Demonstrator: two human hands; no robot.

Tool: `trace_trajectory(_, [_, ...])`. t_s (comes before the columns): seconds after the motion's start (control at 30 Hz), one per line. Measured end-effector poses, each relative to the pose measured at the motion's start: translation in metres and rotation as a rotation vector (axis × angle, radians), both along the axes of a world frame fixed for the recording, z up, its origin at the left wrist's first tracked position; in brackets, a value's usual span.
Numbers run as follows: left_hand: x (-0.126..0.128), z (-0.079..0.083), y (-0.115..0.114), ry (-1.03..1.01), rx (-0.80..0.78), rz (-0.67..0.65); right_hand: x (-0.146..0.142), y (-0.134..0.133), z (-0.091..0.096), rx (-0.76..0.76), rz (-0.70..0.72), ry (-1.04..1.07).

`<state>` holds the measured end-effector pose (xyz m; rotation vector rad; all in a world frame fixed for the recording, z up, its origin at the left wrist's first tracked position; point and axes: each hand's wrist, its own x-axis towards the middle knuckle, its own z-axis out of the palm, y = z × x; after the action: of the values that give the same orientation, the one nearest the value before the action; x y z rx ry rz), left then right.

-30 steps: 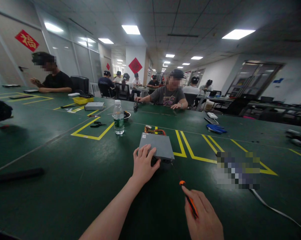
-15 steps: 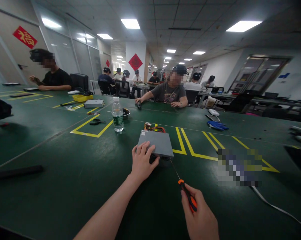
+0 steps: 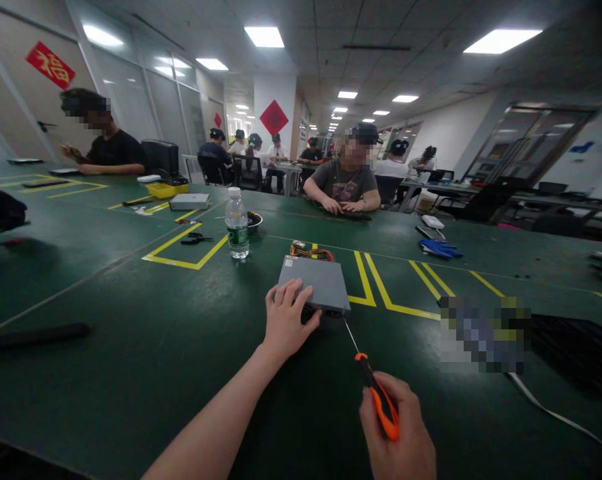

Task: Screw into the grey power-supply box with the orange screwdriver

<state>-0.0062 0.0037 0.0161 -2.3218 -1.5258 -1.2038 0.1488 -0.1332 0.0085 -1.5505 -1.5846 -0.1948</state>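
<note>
Green table (image 3: 145,380), left to right: bottle (image 3: 238,233), left hand (image 3: 287,320) on a grey box (image 3: 321,277), screwdriver (image 3: 379,403) in the right hand (image 3: 401,423).
The bottle stands up, apart from the box. The left hand lies on the box's near left part, fingers spread on top and thumb down by the near side. The box sits flat in front of the person, with bright wires (image 3: 321,255) at its far side. The screwdriver's thin tip is at the box's near right corner; I cannot tell if it touches. The right hand is curled round the handle. To do this well, I think the left hand should press firmly so the box can't slide. The tip should sit straight and snug, with a slow, even push, and the left thumb well away from it.
</note>
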Motion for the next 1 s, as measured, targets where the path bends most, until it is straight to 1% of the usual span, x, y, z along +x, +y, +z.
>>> trace_trajectory(0.07, [0.0,0.0,0.0,0.001,-0.006,-0.002,0.001,0.004,-0.002,0.067,0.071,-0.084])
trace_trajectory(0.1, [0.0,0.0,0.0,0.003,-0.008,-0.001,0.002,0.004,-0.002,0.064,0.083,-0.095])
trace_trajectory(0.17, [0.0,0.0,0.0,0.009,-0.01,-0.001,0.004,0.003,-0.001,-0.011,0.052,-0.053])
trace_trajectory(0.23, [0.0,0.0,0.0,0.013,-0.009,-0.002,0.007,-0.001,0.001,-0.127,0.007,0.019])
trace_trajectory(0.27, [-0.001,0.0,0.0,0.012,-0.008,-0.003,0.008,-0.003,0.001,-0.187,0.012,0.036])
trace_trajectory(0.33, [-0.001,0.0,0.0,0.011,-0.008,-0.004,0.011,-0.006,-0.001,-0.247,0.008,0.044])
trace_trajectory(0.4, [-0.001,0.0,0.0,0.01,-0.01,-0.002,0.012,-0.006,-0.006,-0.234,0.015,-0.011])
trace_trajectory(0.53, [-0.001,-0.001,0.0,0.013,-0.015,-0.002,0.011,0.0,-0.013,-0.078,0.058,-0.217])
trace_trajectory(0.6, [-0.001,-0.001,0.0,0.009,-0.011,-0.004,0.009,0.002,-0.012,-0.035,0.073,-0.254])
trace_trajectory(0.63, [-0.001,-0.001,0.0,0.006,-0.007,-0.006,0.008,0.002,-0.01,-0.037,0.069,-0.241])
trace_trajectory(0.7, [-0.001,-0.001,0.0,-0.001,0.0,-0.009,0.007,0.0,-0.006,-0.088,0.012,-0.165])
trace_trajectory(0.77, [-0.001,-0.001,0.0,-0.003,0.001,-0.01,0.007,-0.003,-0.003,-0.199,-0.065,-0.065])
trace_trajectory(0.83, [-0.001,-0.001,0.0,-0.004,-0.001,-0.009,0.009,-0.005,-0.003,-0.327,-0.071,0.005])
trace_trajectory(0.87, [-0.001,-0.001,0.0,-0.005,-0.001,-0.009,0.01,-0.006,-0.004,-0.367,-0.064,0.017])
trace_trajectory(0.9, [0.0,-0.001,0.001,-0.008,0.0,-0.011,0.01,-0.006,-0.005,-0.385,-0.045,0.011])
trace_trajectory(0.93, [0.0,-0.002,0.001,-0.012,0.001,-0.012,0.01,-0.005,-0.007,-0.371,-0.036,-0.01])
trace_trajectory(1.0, [0.0,-0.002,0.0,-0.025,0.002,-0.015,0.009,-0.003,-0.009,-0.272,-0.028,-0.081])
